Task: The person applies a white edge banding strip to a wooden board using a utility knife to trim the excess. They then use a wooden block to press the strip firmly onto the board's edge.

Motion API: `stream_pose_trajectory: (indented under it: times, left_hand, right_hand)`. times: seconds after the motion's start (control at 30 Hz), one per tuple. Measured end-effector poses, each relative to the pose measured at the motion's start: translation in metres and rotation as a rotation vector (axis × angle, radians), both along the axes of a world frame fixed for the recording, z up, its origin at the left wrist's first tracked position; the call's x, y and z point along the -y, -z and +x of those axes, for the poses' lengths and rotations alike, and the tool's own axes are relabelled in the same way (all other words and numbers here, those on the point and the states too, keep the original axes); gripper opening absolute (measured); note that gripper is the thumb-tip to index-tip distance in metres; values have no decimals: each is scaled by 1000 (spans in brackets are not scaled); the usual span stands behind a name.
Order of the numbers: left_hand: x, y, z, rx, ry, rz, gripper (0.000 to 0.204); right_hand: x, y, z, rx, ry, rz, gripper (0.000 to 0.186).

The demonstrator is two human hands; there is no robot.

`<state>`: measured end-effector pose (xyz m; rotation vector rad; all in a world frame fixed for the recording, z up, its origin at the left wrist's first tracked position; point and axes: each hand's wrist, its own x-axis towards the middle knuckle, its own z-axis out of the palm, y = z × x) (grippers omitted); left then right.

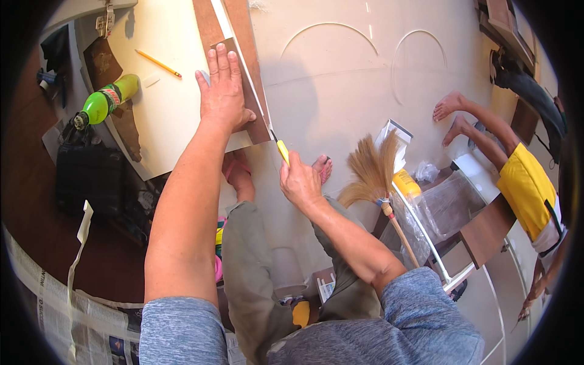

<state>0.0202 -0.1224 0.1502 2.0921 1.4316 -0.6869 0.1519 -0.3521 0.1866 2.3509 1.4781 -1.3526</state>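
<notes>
My left hand lies flat, fingers stretched out, on a brown strip at the right side of a pale board. A thin white strip runs along the brown surface to the right of that hand. My right hand is closed round a yellow utility knife. The knife's blade points up and left, at the near end of the white strip; whether it touches cannot be made out. Left of my left hand, a yellow pencil lies on the board.
A green bottle stands at the board's left, above a black case. Right of my legs are a straw broom, a yellow container and plastic wrapping. Another person in yellow shorts is at the far right.
</notes>
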Motion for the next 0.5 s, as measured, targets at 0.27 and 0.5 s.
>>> stream_pose_trajectory:
  times: [0.27,0.5]
  left_hand:
    - [-2,4,1,-2,6,11,156]
    - [7,25,-6,44,27,133,136]
  right_hand:
    - [-103,16,-4,-60,161,182,24]
    - [-151,50,-15,-33,64,182,25]
